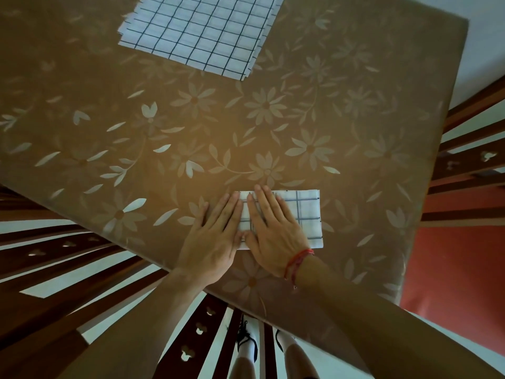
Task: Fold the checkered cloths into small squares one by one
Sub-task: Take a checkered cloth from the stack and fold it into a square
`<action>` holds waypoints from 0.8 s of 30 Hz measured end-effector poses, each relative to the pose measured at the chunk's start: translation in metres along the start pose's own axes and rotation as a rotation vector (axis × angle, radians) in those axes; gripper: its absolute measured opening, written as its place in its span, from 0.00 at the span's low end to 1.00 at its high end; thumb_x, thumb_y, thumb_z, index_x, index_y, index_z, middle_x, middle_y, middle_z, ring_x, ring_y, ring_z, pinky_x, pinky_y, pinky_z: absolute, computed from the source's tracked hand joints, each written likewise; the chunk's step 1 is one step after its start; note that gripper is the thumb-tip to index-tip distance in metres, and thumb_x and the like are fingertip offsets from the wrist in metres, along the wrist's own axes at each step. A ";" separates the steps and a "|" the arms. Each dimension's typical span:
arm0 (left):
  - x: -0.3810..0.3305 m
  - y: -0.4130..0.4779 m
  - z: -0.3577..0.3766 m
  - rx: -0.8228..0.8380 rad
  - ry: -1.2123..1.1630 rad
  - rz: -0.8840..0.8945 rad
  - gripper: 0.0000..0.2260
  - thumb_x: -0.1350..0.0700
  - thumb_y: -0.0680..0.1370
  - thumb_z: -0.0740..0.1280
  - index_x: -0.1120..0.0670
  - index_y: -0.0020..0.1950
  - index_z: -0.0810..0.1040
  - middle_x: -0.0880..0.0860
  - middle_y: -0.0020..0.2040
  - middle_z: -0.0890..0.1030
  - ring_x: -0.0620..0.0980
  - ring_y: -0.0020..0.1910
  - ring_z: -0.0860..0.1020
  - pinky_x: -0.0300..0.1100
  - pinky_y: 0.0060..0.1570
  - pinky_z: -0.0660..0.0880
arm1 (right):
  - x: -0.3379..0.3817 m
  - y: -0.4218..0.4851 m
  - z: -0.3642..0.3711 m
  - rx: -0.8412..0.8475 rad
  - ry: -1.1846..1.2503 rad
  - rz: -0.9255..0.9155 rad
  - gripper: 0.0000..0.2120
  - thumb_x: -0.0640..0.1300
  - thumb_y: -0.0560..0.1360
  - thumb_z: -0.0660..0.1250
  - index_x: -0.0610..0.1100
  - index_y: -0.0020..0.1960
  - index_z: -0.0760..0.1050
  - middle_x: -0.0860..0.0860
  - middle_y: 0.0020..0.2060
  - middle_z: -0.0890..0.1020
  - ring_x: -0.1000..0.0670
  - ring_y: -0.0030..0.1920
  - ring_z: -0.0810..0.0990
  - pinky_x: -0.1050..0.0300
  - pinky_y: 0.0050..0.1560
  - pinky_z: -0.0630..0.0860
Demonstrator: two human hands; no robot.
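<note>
1. Brown covering with a pale flower-and-leaf print, spread over the tabletop (pixel 300 119); it fills most of the frame, with its near edge running diagonally from middle left to lower right.
2. Folded cloth (pixel 307 212), white with a thin dark grid, folded down to a small rectangle. It lies flat on the tabletop just below the centre of the frame, near the near edge. Its right portion is uncovered and its left portion is under the hands.
3. Stack of checkered cloths (pixel 196 31), same white fabric and dark grid, laid flat and much larger than the folded one. It sits at the top centre of the frame, partly cut by the upper border and well apart from the folded cloth. Several layered edges show at its lower right side.
4. Left hand (pixel 216 239), palm down, fingers straight and held together, lying along the left edge of the folded cloth and touching it.
5. Right hand (pixel 273 231), palm down, fingers straight and slightly spread, pressing flat on the left half of the folded cloth. It lies just beside the left hand, thumb against it.
6. Red thread bracelet (pixel 299 262), wound round the right wrist.
7. Dark wooden chair backs (pixel 82 255) with small cut-out shapes, at lower left and bottom centre below the tabletop; more slats at the right edge.
8. Feet (pixel 247 343) in pale footwear with dark laces, at the bottom centre on a light floor.
</note>
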State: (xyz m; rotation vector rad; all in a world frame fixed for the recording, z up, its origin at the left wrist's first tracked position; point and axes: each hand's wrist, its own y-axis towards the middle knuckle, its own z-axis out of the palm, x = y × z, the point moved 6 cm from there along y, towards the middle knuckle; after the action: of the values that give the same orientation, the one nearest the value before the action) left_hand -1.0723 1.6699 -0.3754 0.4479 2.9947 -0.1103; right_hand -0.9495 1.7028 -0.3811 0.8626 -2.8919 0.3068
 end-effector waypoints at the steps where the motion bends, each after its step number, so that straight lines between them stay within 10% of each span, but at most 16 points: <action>1: 0.000 0.000 0.000 0.000 0.007 0.001 0.24 0.48 0.86 0.46 0.59 0.79 0.57 0.56 0.80 0.56 0.51 0.79 0.52 0.57 0.74 0.56 | -0.001 0.000 0.000 0.008 0.002 0.005 0.31 0.56 0.81 0.47 0.39 0.78 0.52 0.40 0.77 0.50 0.43 0.78 0.46 0.43 0.76 0.52; 17: -0.005 0.001 -0.003 0.027 0.033 -0.024 0.25 0.50 0.84 0.46 0.62 0.79 0.55 0.59 0.80 0.53 0.54 0.79 0.51 0.56 0.76 0.55 | -0.091 -0.049 -0.017 0.123 -0.076 0.105 0.40 0.66 0.79 0.43 0.37 0.78 0.48 0.42 0.78 0.49 0.45 0.78 0.46 0.46 0.77 0.50; 24: -0.009 0.005 -0.011 0.051 0.038 -0.053 0.26 0.50 0.83 0.46 0.62 0.77 0.59 0.59 0.78 0.59 0.55 0.78 0.55 0.54 0.75 0.56 | -0.087 -0.036 -0.038 0.096 -0.071 0.114 0.39 0.65 0.73 0.55 0.37 0.72 0.66 0.40 0.71 0.68 0.41 0.71 0.68 0.44 0.65 0.70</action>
State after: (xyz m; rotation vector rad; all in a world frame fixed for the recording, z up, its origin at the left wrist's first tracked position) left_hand -1.0633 1.6735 -0.3633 0.3795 3.0484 -0.1847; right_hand -0.8560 1.7279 -0.3525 0.7379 -3.0207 0.4381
